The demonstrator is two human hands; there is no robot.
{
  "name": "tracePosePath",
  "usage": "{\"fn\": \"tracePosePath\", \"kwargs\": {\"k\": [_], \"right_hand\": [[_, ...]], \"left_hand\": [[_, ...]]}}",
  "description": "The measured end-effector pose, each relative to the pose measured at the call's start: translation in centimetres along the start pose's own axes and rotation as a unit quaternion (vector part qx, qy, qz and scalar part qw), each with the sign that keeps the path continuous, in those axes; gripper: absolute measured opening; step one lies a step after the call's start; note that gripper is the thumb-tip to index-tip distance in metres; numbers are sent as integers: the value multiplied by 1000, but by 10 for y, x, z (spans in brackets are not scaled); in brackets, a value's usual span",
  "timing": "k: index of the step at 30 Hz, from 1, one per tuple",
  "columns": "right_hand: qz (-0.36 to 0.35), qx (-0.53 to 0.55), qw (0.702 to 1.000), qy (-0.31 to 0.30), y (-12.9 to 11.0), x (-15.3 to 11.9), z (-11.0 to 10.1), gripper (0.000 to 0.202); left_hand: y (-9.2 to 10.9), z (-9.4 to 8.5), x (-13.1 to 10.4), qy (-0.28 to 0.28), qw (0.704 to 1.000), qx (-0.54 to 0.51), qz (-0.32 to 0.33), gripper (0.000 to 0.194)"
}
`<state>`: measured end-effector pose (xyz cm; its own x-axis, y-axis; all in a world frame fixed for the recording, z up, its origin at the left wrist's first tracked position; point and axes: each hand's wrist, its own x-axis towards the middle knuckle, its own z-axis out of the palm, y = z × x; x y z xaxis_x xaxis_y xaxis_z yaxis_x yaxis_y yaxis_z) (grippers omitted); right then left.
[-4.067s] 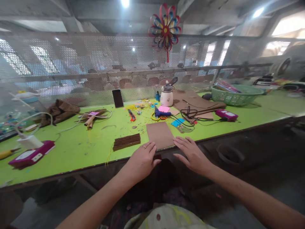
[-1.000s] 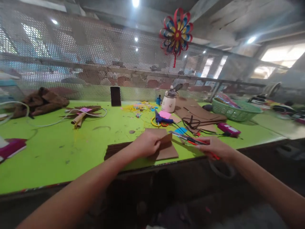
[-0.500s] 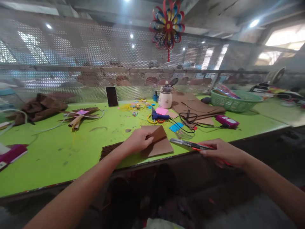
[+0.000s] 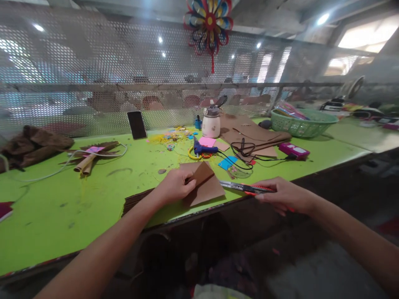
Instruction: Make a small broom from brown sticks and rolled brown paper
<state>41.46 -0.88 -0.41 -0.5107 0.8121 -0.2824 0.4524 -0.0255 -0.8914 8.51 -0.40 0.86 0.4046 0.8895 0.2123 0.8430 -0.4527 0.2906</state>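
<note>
A folded piece of brown paper (image 4: 207,189) lies near the table's front edge, its upper flap raised. My left hand (image 4: 178,185) is closed on this paper at its left side, the thumb on the flap. My right hand (image 4: 285,195) grips a red and black utility knife (image 4: 246,188), whose long blade points left to the paper's right edge. Beneath my left forearm, partly hidden, lies a stack of brown paper strips (image 4: 135,201).
Behind the paper are a blue glue gun (image 4: 204,148) with a black cord, a white bottle (image 4: 211,124) and brown sheets (image 4: 249,132). Further right sit a magenta box (image 4: 294,151) and a green basket (image 4: 305,122). A phone (image 4: 136,125) leans on the mesh.
The view has shifted, so the table's things appear further left. The knife blade in my right hand is now a little closer to the paper. My left hand keeps its hold.
</note>
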Motion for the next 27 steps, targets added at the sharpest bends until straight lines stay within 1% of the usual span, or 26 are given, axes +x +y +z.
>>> {"fn": "tracePosePath", "kwargs": {"k": [3, 7, 15, 22, 24, 27], "right_hand": [[4, -7, 1000, 21, 2, 1, -3, 54], [-8, -8, 999, 53, 5, 2, -7, 58], [0, -33, 997, 63, -3, 6, 1, 45], [-4, -30, 998, 49, -3, 5, 1, 45], [-3, -17, 999, 31, -3, 5, 1, 45], [0, 13, 1000, -13, -4, 4, 0, 42]], "left_hand": [[1, 0, 0, -1, 1000, -3, -4, 32], [1, 0, 0, -2, 1000, 1, -8, 32], [-1, 1, 0, -3, 1000, 3, -13, 30], [1, 0, -1, 7, 1000, 1, -16, 32], [1, 1, -1, 8, 1000, 2, -13, 32], [0, 1, -1, 6, 1000, 3, -12, 31]]}}
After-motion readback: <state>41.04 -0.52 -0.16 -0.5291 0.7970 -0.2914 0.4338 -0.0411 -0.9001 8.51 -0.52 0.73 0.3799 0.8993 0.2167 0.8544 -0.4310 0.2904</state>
